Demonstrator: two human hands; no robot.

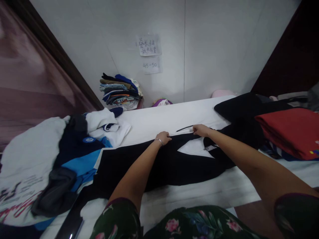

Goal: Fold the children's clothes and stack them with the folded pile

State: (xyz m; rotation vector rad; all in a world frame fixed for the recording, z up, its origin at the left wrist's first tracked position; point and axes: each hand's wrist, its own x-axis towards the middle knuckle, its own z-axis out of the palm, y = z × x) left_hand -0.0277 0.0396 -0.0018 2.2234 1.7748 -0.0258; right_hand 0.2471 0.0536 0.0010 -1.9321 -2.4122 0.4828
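Note:
A black garment (149, 166) with white trim lies spread across the white table (169, 116). My left hand (163, 137) is closed in a pinch on the garment's far white edge. My right hand (201, 130) is closed on the same white edge a little to the right. The strip of edge between the two hands is pulled straight. A white collar part (194, 147) shows just below my right wrist. A thin bracelet sits on my left wrist.
A heap of white, blue and dark clothes (62, 156) lies at the left. A red folded garment (291, 131) and dark clothes (246, 108) lie at the right. A stack of folded clothes (119, 91) stands against the wall under paper notes (149, 45).

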